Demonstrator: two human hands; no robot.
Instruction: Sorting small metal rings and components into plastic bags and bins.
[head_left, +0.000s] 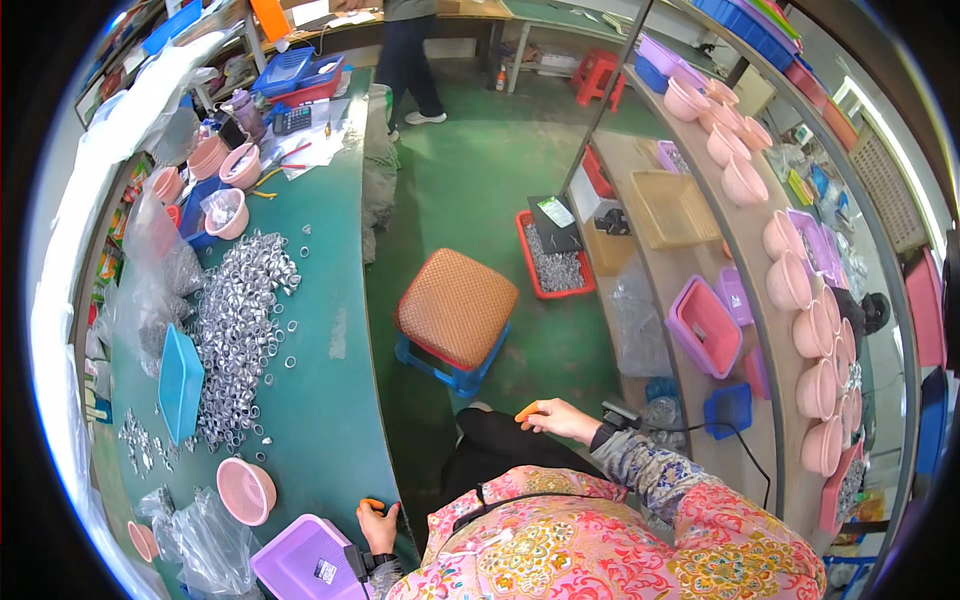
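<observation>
My left hand [377,527] is at the near table edge, beside a purple plastic basket [305,562]. Its thumb is apart from the fingers, an orange cover is on a fingertip, and nothing shows in its grasp. My right hand [560,420] hangs over my dark trouser leg, away from the table. An orange cover is on one extended finger; the other fingers bend loosely and no held object is visible. Across the green table [335,420] spreads a heap of small silver metal rings [240,330]. A blue tray [180,385] stands tilted against the heap.
A pink basket [246,491] and plastic bags [215,540] lie on the table's near part. A brown-topped stool [460,308] stands in the aisle. Right of it are a red crate of metal parts [555,270] and shelves with pink baskets [820,388]. A person [408,60] stands far off.
</observation>
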